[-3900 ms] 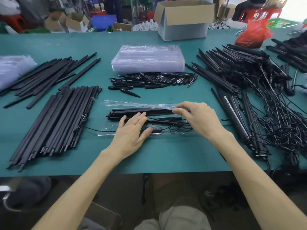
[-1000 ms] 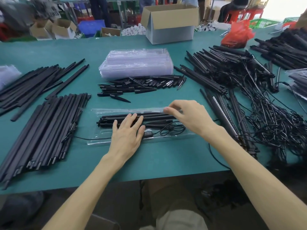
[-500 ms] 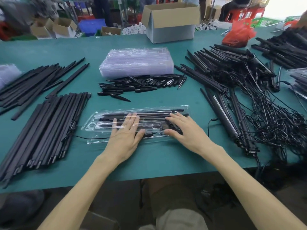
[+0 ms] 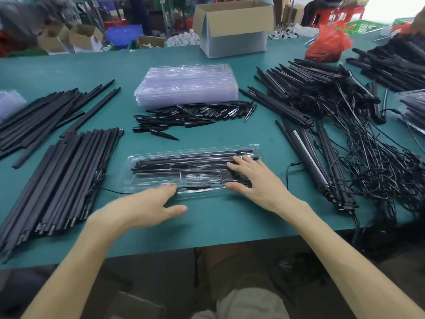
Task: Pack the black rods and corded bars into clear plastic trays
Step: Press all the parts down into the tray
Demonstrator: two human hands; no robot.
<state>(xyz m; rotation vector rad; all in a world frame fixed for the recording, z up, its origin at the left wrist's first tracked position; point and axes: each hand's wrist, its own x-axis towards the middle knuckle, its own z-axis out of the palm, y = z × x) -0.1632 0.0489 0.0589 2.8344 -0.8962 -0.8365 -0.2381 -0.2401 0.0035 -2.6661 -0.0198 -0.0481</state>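
Clear tray [image 4: 150, 180] of black rods [image 4: 161, 162], right hand [image 4: 259, 183] flat on its right end, left hand [image 4: 149, 203] loose-fingered at its near edge

1 head view, forward and down — table [image 4: 230, 224] close

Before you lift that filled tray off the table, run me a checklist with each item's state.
1. Clear cover over the filled tray: ok.
2. Cover snapped shut all round: cannot tell.
3. Cord tucked inside: not ok; a black cord trails out at the left near corner.
4. Right hand flat on the tray's right end: ok.
5. Left hand gripping: not ok; its fingers only touch the near edge.
6. Empty tray stack ready behind: ok.
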